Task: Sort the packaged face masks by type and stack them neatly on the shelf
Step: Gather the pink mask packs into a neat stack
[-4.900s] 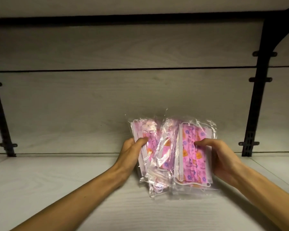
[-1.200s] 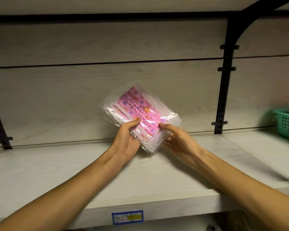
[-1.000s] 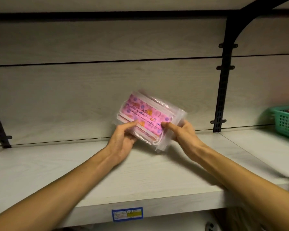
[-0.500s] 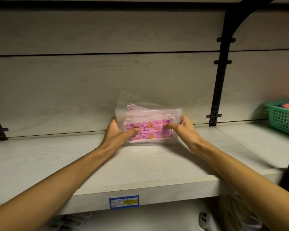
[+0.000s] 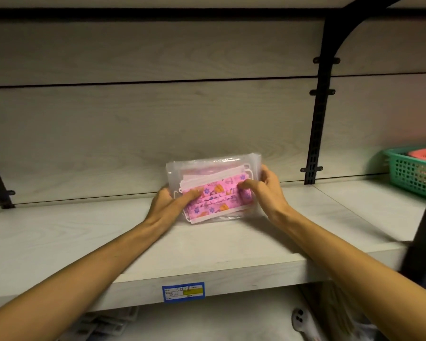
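Centre of frame: stack of pink patterned mask packs [image 5: 214, 193] in clear plastic, resting on the pale wood shelf [image 5: 59, 242], gripped at its ends by left hand [image 5: 169, 205] and right hand [image 5: 268, 190]. Right edge: green basket [image 5: 411, 173]. Lower centre: blue label [image 5: 183, 292] on the shelf's front.

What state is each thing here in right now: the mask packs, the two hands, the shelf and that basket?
Mask packs: sealed in clear plastic, bunched together, standing on edge on the shelf near the back wall.
Left hand: gripping the packs' left end, thumb on the front.
Right hand: gripping the packs' right end, thumb on the front.
Shelf: bare apart from the packs and basket.
Green basket: upright at far right, something red inside.
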Action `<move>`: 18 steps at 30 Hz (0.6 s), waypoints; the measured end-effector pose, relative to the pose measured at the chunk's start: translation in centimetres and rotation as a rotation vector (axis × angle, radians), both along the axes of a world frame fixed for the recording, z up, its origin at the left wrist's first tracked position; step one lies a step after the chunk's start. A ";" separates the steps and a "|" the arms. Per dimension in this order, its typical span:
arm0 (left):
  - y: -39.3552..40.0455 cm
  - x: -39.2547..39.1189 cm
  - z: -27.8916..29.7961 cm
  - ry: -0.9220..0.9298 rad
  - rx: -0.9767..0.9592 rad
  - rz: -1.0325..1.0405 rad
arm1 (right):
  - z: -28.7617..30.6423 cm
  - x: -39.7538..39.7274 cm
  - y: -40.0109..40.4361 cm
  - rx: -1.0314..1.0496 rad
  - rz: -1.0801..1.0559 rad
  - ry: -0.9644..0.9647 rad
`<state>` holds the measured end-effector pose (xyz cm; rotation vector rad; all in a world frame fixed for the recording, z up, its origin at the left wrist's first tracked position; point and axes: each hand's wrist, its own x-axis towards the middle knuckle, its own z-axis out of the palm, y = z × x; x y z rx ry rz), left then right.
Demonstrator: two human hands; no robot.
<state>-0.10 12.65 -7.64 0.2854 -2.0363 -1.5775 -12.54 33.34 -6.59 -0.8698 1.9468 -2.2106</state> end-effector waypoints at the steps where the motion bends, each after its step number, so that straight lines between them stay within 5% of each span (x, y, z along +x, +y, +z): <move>1: 0.1 0.0 0.2 0.061 0.012 0.032 | -0.1 0.1 0.1 0.000 0.012 0.009; 8: 1.2 0.8 0.9 0.223 0.004 0.089 | -0.1 0.8 0.6 0.023 0.042 0.024; 18: 0.7 2.4 0.2 0.146 0.253 -0.079 | -1.1 2.5 2.2 0.108 0.092 0.044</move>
